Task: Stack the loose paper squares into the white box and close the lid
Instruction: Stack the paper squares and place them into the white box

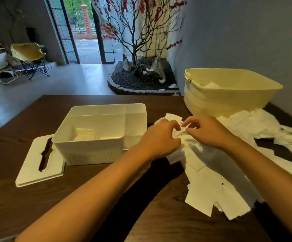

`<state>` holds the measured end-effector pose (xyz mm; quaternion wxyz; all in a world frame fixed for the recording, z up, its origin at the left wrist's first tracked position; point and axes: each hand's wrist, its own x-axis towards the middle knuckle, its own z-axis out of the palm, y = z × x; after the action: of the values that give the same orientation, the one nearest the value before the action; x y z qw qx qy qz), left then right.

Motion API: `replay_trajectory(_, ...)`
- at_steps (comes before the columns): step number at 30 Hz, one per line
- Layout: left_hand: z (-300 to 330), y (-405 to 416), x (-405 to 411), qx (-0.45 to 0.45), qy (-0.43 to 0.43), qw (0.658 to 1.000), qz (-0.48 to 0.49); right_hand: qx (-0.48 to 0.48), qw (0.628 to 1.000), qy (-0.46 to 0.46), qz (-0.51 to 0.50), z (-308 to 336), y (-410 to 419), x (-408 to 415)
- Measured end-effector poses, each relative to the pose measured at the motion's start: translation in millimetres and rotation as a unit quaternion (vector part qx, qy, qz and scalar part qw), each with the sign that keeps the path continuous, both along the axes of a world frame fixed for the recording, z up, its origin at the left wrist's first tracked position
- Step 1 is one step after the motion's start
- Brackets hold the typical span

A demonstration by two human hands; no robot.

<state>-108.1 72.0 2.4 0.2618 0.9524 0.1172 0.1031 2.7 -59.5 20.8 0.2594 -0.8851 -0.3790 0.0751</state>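
Both hands on paper squares

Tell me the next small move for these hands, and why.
Probably lift the paper square that both the left hand and right hand are pinching and carry it left into the white box. The box stands open with only a few squares inside, its lid lying beside it.

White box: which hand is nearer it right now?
Left. The left hand is just right of the white box, on the paper squares; the right hand is farther right, pinching paper.
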Motion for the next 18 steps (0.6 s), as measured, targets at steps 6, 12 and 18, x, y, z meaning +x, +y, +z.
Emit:
replay_trajectory(6,-46.2,-11.8,32.1,0.034,0.044,0.997,0.055,-0.011,0.995,0.061,-0.074,-49.0,-12.6,15.4)
replay_trajectory(12,-70.5,-8.3,44.9,0.104,0.085,0.985,0.109,-0.012,0.991,0.056,-0.123,-55.1,-7.6,15.7)
replay_trajectory(18,-73.8,-7.8,35.8,0.123,0.033,0.987,0.100,-0.087,0.992,0.024,-0.087,-51.4,0.0,20.5)
